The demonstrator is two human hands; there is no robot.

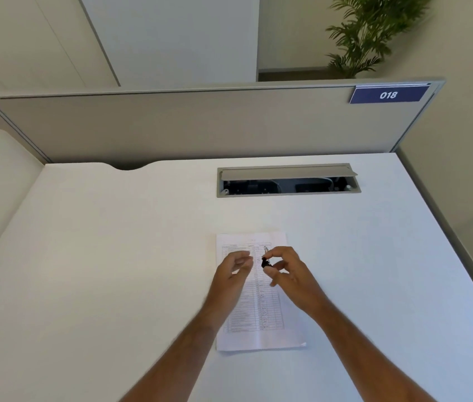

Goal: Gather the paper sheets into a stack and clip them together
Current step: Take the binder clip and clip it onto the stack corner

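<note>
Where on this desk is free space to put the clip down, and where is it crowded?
Bare desk lies left of the paper stack, and right of it toward the desk edge. Crowded: over the stack, where the left hand and right hand, pinching the binder clip, hover.

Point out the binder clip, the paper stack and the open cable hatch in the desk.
binder clip point(264, 262): head view, on its black body, pinched in the right hand.
paper stack point(258, 335): head view, on the lower printed page.
cable hatch point(287, 172): head view, on its raised grey lid.

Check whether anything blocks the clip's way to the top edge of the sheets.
Nothing visible does. The right hand pinches the clip above the sheets, whose top edge lies bare. The left hand hovers beside, holding nothing.
</note>
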